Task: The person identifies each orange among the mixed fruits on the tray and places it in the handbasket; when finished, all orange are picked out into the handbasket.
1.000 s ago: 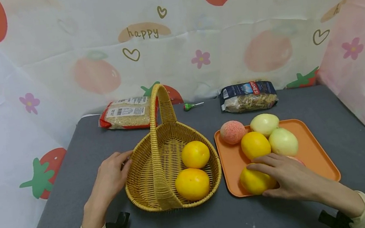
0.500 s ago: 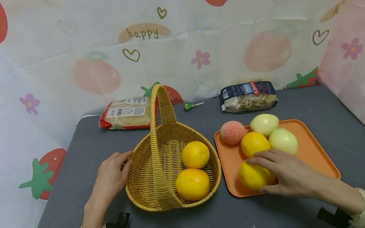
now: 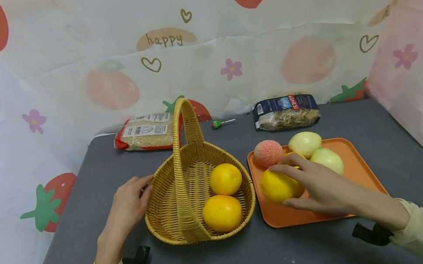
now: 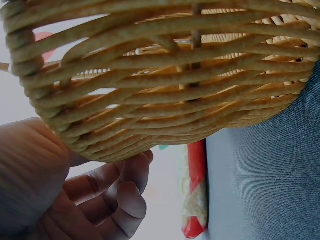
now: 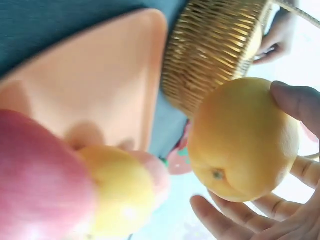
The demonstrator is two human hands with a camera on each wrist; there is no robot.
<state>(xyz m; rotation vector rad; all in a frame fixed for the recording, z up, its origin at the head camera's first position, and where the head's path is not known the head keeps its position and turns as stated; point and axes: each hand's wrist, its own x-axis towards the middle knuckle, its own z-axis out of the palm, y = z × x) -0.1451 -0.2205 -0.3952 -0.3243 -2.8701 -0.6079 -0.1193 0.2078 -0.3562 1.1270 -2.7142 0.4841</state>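
In the head view my right hand (image 3: 317, 185) holds an orange (image 3: 279, 185) above the left part of the orange tray (image 3: 360, 171). The right wrist view shows thumb and fingers around this orange (image 5: 245, 140), apart from the tray. My left hand (image 3: 130, 201) touches the left rim of the wicker basket (image 3: 162, 213), its fingers loosely bent against the outside wall in the left wrist view. Inside the basket lie two more oranges, one behind (image 3: 225, 179) and one in front (image 3: 222, 213). Another orange on the tray is mostly hidden behind my right hand.
On the tray are a pink textured fruit (image 3: 268, 153), two pale green fruits (image 3: 305, 144) and a pinkish-red fruit (image 5: 40, 180). Behind stand a red-edged bag of grain (image 3: 144, 133), a lollipop (image 3: 216, 124) and a dark-labelled pasta bag (image 3: 286, 112).
My right hand has lifted the orange from the tray's front and moved it back and left. The left hand and basket have stayed in place.
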